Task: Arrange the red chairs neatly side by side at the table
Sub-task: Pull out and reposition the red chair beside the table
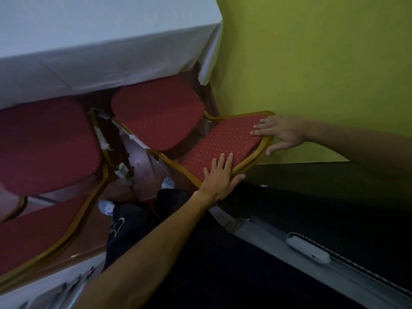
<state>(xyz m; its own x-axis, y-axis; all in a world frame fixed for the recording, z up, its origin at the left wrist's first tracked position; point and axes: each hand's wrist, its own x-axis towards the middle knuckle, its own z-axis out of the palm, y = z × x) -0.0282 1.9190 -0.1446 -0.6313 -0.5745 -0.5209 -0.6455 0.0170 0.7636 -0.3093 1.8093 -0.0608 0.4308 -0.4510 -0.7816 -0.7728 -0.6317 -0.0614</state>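
Observation:
Two red padded chairs with gold frames stand at a table draped in a white cloth (93,41). The right chair's seat (158,112) reaches under the cloth's edge, and its backrest (225,143) leans toward me. My left hand (220,177) grips the backrest's near end, fingers over the red padding, thumb behind the gold rim. At the far end, next to the wall, my right hand (281,132) holds the top rim the same way. The left chair's seat (44,143) and backrest (38,233) sit beside it, a small gap between them.
A yellow-green wall (323,63) stands close on the right of the held chair. A dark counter with a metal rail (312,259) runs behind me at lower right. My legs in dark trousers and white shoes (107,207) stand between the two chairs' backs.

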